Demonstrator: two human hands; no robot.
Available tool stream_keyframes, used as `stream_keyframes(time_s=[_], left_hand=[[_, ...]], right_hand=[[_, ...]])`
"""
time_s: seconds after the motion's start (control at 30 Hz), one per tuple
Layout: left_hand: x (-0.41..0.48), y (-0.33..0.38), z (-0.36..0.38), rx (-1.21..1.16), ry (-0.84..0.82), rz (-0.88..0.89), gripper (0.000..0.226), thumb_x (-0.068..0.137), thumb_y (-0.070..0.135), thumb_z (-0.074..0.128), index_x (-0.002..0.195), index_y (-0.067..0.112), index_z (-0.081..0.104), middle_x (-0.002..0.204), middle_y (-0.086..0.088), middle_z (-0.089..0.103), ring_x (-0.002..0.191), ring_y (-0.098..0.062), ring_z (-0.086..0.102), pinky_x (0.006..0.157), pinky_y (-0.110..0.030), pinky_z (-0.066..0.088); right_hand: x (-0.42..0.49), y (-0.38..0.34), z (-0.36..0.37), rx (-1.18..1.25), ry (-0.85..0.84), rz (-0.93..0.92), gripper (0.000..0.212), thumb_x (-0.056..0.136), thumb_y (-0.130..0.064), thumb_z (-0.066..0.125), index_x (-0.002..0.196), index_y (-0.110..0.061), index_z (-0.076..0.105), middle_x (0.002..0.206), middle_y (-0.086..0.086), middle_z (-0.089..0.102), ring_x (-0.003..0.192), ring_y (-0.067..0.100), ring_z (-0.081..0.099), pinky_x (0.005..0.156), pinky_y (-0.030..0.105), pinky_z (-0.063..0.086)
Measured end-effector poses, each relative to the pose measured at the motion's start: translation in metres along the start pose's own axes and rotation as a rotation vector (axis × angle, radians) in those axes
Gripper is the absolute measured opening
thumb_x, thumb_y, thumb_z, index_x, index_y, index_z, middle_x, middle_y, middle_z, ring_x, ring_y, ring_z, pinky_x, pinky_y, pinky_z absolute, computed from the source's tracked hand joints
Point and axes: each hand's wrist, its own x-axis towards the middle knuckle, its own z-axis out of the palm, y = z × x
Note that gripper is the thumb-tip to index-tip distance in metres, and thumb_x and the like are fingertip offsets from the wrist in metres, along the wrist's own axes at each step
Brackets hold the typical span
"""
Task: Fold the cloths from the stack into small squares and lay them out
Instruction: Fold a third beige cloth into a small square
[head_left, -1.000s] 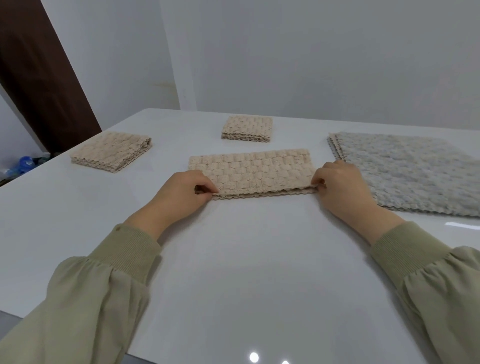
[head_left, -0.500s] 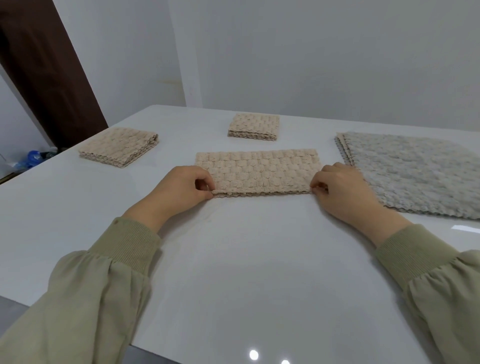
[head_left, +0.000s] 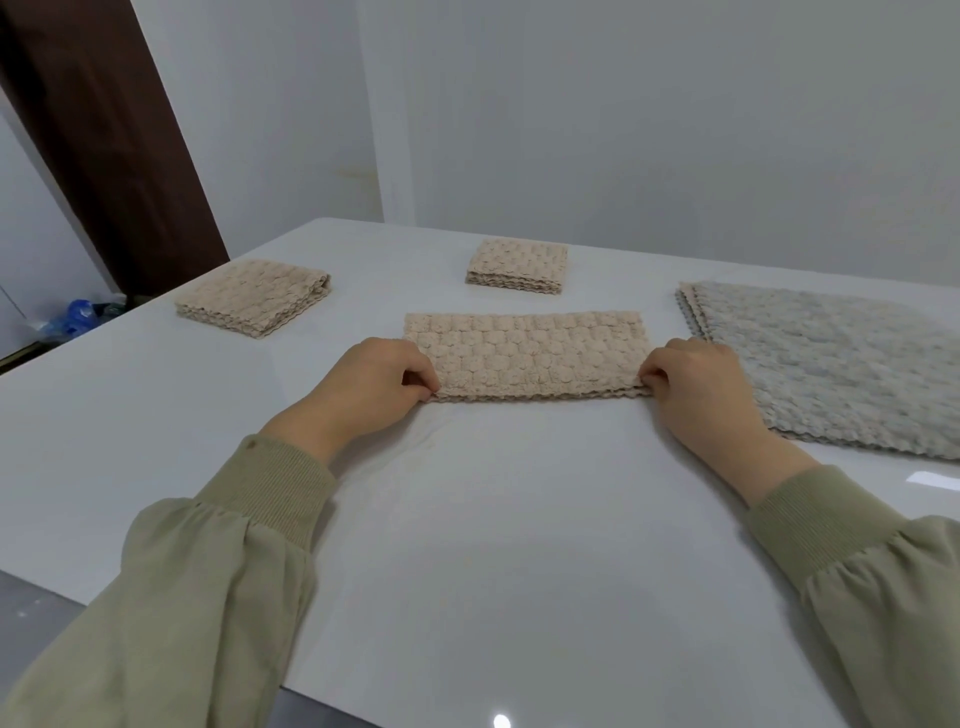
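- Fingers (head_left: 418, 375) of left hand (head_left: 374, 382) pinch strip (head_left: 524, 353) at its near left corner; right hand (head_left: 693, 382) pinches the near right corner.
- Strip lies flat on table (head_left: 493, 545).
- Squares (head_left: 254, 296) (head_left: 517, 262) lie beyond; stack (head_left: 831, 364) beside right hand.

Beige strip-folded cloth (head_left: 524, 356) flat, two folded squares (head_left: 253, 297) beyond, grey stack (head_left: 826, 364) right

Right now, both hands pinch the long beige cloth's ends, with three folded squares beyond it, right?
Two, not three: head view shows the left folded square and the middle folded square. The left hand and right hand do pinch the ends of the long beige cloth.
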Motion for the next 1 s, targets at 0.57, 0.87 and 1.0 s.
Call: stream_keyframes(time_s=[0.57, 0.87, 1.0], left_hand=[[0.055, -0.029, 0.020, -0.451, 0.396, -0.569, 0.019, 0.087, 0.023, 0.060, 0.104, 0.023, 0.065, 0.097, 0.001, 0.065, 0.093, -0.020, 0.063, 0.090, -0.037, 0.049], [0.077, -0.035, 0.031, -0.437, 0.366, -0.514, 0.016, 0.081, 0.019, 0.066, 0.097, 0.023, 0.068, 0.082, -0.001, 0.064, 0.069, -0.015, 0.055, 0.073, -0.032, 0.047], [0.078, -0.038, 0.035, -0.332, 0.374, -0.501, 0.014, 0.085, 0.017, 0.064, 0.096, 0.022, 0.069, 0.083, 0.000, 0.062, 0.077, -0.015, 0.056, 0.075, -0.027, 0.044]], right_hand=[[0.057, 0.006, 0.027, 0.221, -0.173, 0.507, 0.033, 0.093, -0.027, 0.049, 0.114, -0.005, 0.061, 0.115, 0.016, 0.061, 0.107, 0.032, 0.054, 0.089, 0.037, 0.044], [0.077, 0.017, 0.038, 0.254, -0.121, 0.640, 0.024, 0.087, -0.034, 0.059, 0.070, -0.018, 0.058, 0.079, 0.004, 0.063, 0.093, 0.029, 0.058, 0.085, 0.043, 0.048], [0.079, 0.022, 0.043, 0.200, -0.094, 0.614, 0.031, 0.087, -0.035, 0.060, 0.063, -0.018, 0.054, 0.073, 0.005, 0.060, 0.087, 0.030, 0.059, 0.079, 0.041, 0.050]])
